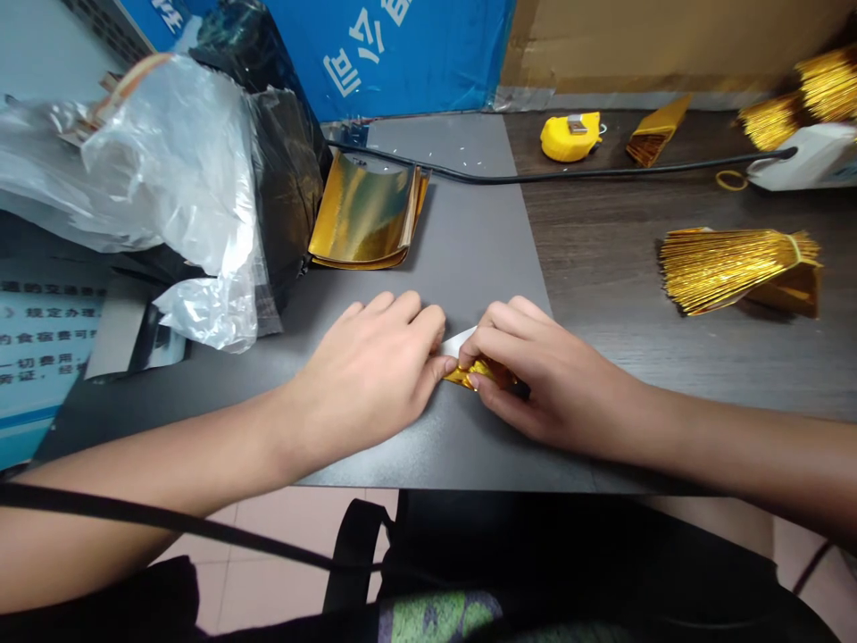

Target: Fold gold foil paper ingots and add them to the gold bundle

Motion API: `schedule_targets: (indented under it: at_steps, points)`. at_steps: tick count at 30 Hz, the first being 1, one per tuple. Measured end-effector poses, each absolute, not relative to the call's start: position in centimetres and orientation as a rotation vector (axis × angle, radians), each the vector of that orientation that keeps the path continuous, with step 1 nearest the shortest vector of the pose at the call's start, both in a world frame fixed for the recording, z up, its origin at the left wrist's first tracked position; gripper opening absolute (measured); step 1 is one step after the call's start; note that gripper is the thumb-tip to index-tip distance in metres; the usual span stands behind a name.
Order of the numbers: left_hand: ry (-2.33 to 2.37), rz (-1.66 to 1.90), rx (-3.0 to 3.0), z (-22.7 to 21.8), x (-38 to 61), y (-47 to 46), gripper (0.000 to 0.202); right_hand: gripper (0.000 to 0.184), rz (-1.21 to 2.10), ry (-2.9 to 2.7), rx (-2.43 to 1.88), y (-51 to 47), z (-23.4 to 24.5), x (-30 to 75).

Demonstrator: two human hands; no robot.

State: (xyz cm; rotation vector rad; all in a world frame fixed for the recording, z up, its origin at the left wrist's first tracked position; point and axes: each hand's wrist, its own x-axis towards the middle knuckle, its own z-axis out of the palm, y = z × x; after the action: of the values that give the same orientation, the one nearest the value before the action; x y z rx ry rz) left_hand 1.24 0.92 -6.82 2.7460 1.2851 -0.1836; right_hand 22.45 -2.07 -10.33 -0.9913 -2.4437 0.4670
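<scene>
Both hands meet over a small sheet of gold foil paper [461, 379] on the grey desk mat. Its white back shows between them, and the gold side looks partly folded. With the fingers curled, my left hand [381, 362] pinches the left end of the sheet. My right hand [536, 366] grips the right part between thumb and fingers, and much of the paper is hidden under it. Beyond the left hand lies a stack of gold foil sheets [365, 210], slightly curved. To the right is a rubber-banded bundle of folded gold paper [733, 268].
A crumpled clear plastic bag [180, 170] and a black bag [285, 170] stand at the left. A black cable [482, 179] crosses behind the hands. Farther back are a yellow tape measure [569, 137], a folded gold piece [657, 132], a blue box [428, 62] and a cardboard box [669, 49].
</scene>
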Motion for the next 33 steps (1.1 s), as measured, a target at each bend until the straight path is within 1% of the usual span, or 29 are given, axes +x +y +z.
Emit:
schedule_targets:
  at_steps: [4, 7, 9, 11, 14, 15, 18, 23, 33]
  points:
    - [1.276, -0.246, 2.937, -7.4, 1.0, 0.9, 0.04, 0.014, 0.505, -2.446, -0.988, -2.1, -10.4, 22.5]
    - [1.242, -0.336, 2.947, -7.3, 0.7, 1.3, 0.043, 0.015, 0.522, -2.456, -0.998, -2.0, -10.4, 22.5]
    - [1.219, -0.381, 2.899, -7.0, 0.6, 1.8, 0.04, 0.014, 0.533, -2.465, -1.004, -2.0, -10.4, 22.5]
    - [1.17, -0.386, 2.831, -6.5, 0.4, 2.5, 0.033, 0.013, 0.546, -2.467, -1.013, -2.0, -10.2, 22.6]
    - [1.09, -0.328, 2.725, -5.9, 0.1, 3.4, 0.019, 0.012, 0.559, -2.473, -1.021, -1.9, -10.1, 22.6]
    - [1.087, -0.304, 2.687, -5.8, 0.0, 3.6, 0.018, 0.011, 0.562, -2.474, -1.021, -1.9, -10.1, 22.7]
    - [1.094, -0.235, 2.593, -5.7, 0.0, 4.0, 0.023, 0.009, 0.571, -2.476, -1.012, -1.9, -10.1, 22.7]
    - [1.0, -0.121, 2.573, -6.3, 0.1, 3.9, 0.031, 0.013, 0.621, -2.482, -1.006, -1.9, -10.2, 22.7]
    - [0.994, -0.091, 2.563, -6.8, 0.1, 3.4, 0.025, 0.012, 0.642, -2.474, -1.007, -1.7, -10.1, 22.7]
